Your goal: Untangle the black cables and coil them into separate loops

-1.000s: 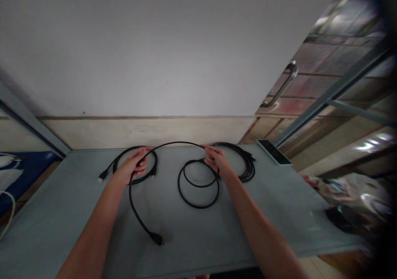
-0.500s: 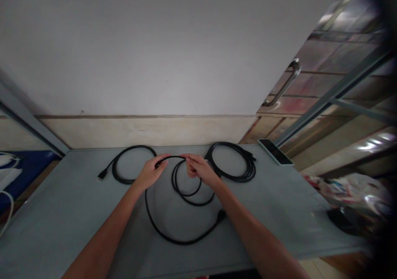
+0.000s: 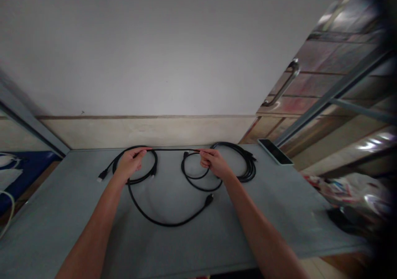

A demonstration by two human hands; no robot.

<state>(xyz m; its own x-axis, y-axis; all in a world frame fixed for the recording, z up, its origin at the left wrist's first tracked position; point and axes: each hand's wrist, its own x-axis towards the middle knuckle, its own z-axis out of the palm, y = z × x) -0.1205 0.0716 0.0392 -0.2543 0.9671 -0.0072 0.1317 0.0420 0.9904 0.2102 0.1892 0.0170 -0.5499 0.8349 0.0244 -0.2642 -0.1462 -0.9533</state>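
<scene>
A black cable (image 3: 173,150) is stretched straight between my two hands, above the far part of the grey table (image 3: 235,233). My left hand (image 3: 132,162) pinches it at one end of the stretch, in front of a coiled black cable (image 3: 156,163). From there the held cable drops in a wide curve to a plug (image 3: 209,199) in the middle. My right hand (image 3: 214,162) pinches the other end of the stretch, with loose loops of the same cable beneath it. Behind my right hand a thicker coiled black cable (image 3: 252,173) lies partly hidden.
A phone (image 3: 275,152) with a pale edge lies at the back right. The wall (image 3: 167,63) rises behind the table. Metal posts (image 3: 34,121) stand at the corners. Crumpled plastic bags (image 3: 356,192) sit beyond the right edge, and a blue surface (image 3: 37,163) beyond the left.
My hands have moved apart, left hand leftward and right hand rightward. The cable between them has gone from a short arch to a longer straight line, and its plug end has shifted left and away.
</scene>
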